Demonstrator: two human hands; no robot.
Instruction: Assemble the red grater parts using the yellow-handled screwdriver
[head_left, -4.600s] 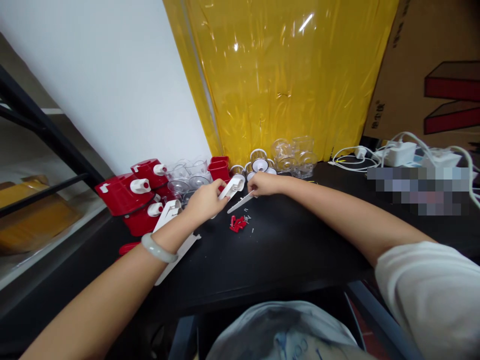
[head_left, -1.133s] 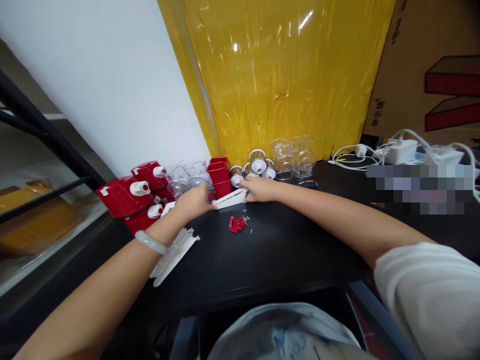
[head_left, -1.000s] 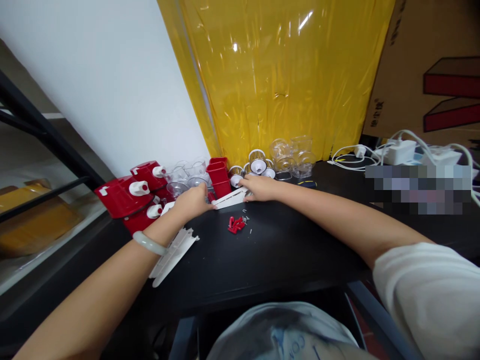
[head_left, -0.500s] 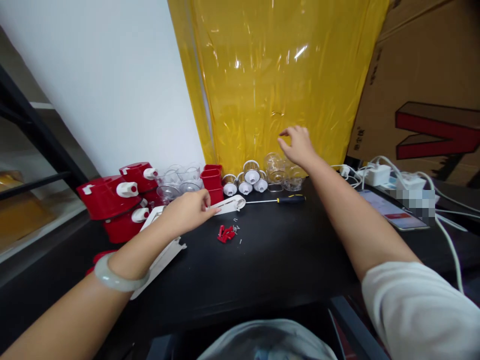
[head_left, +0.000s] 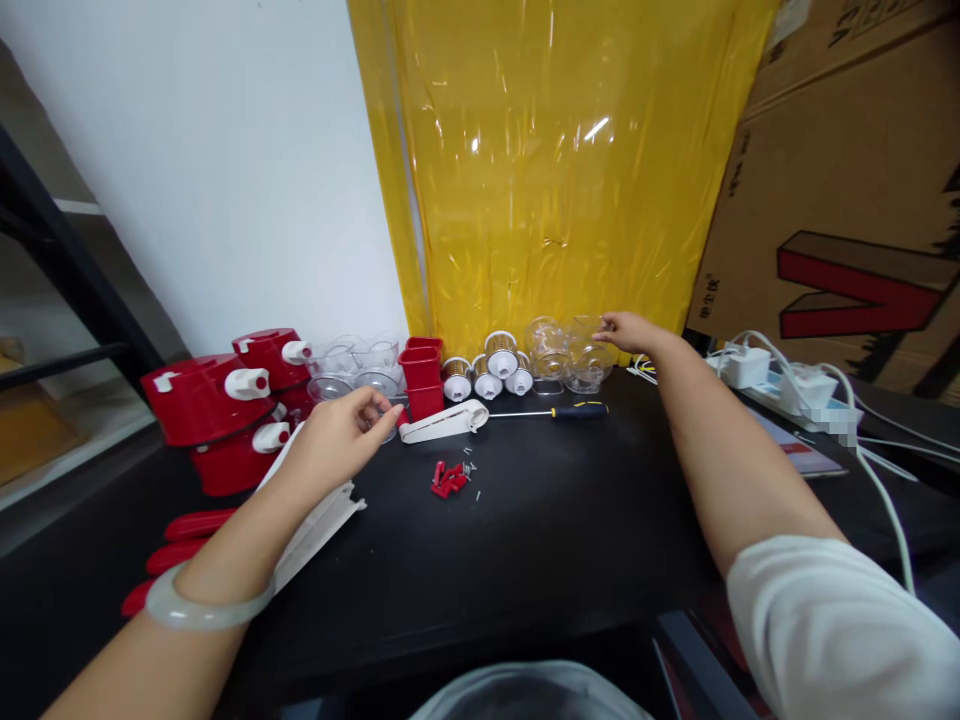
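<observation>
My right hand (head_left: 628, 332) is at the back of the black table, its fingers pinched at the rim of a clear plastic cup (head_left: 586, 332) at the top right of a small stack. More clear cups (head_left: 547, 362) stand beside it. Loosely curled and apparently empty, my left hand (head_left: 337, 428) hovers over the left side, with a gap between thumb and fingers. Just right of its thumb lies a white handle-shaped part (head_left: 444, 422) with a red end. Other white parts (head_left: 319, 530) lie partly hidden under my left forearm.
Red housings (head_left: 206, 400) are stacked at left, near clear containers (head_left: 352, 360) and red bins (head_left: 422, 375). White-capped filters (head_left: 501, 357) stand in the middle. A screwdriver (head_left: 577, 411), small red pieces (head_left: 448, 480) and screws (head_left: 469, 468) lie in front. Chargers (head_left: 806, 388) and cables are at right.
My right hand has moved down and right, from above the clear cups to the rim of one. My left hand has drawn slightly back from the white handle-shaped part, uncovering its red end.
</observation>
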